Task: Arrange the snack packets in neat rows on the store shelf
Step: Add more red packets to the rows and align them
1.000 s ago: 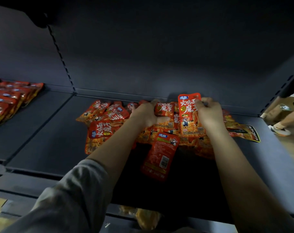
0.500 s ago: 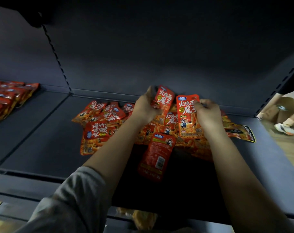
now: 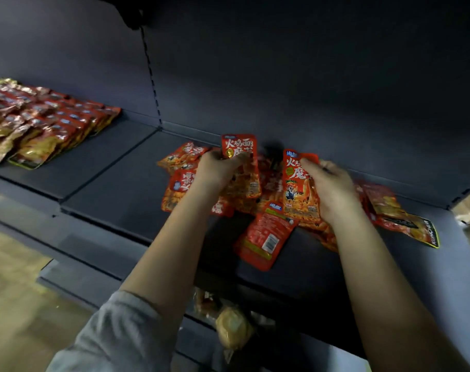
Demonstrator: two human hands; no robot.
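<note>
- Left hand (image 3: 217,170), in the middle of the frame, has its fingers curled round a red snack packet (image 3: 240,163) and holds it up off the pile.
- Right hand (image 3: 327,189), just right of the middle, grips a second red packet (image 3: 298,183), with the thumb across the front near the top.
- Both held packets stand tall, long side running up and down the frame, printed tops toward the upper edge and fronts facing the camera.
- Under the hands a loose pile of packets (image 3: 182,167) lies flat on the dark shelf (image 3: 115,183), pointing many ways and overlapping.
- One packet (image 3: 266,237) lies back side up, nearer the lower part of the frame, tilted, with its barcode showing.
- Another packet with a yellow edge (image 3: 416,226) lies far right, tipped sideways.
- At the upper left, neat rows of packets (image 3: 48,127) already lie tidy on the next shelf section.
- These packets look light, thin and soft, so they will likely bend and crinkle.
- Their shiny skin is probably slippery, so a stack could slide apart.
- I think holding one by its side edges or flat sealed top works best, not squeezing the puffy middle.
- Most of the pile still looks messy, so plenty is left to do.
</note>
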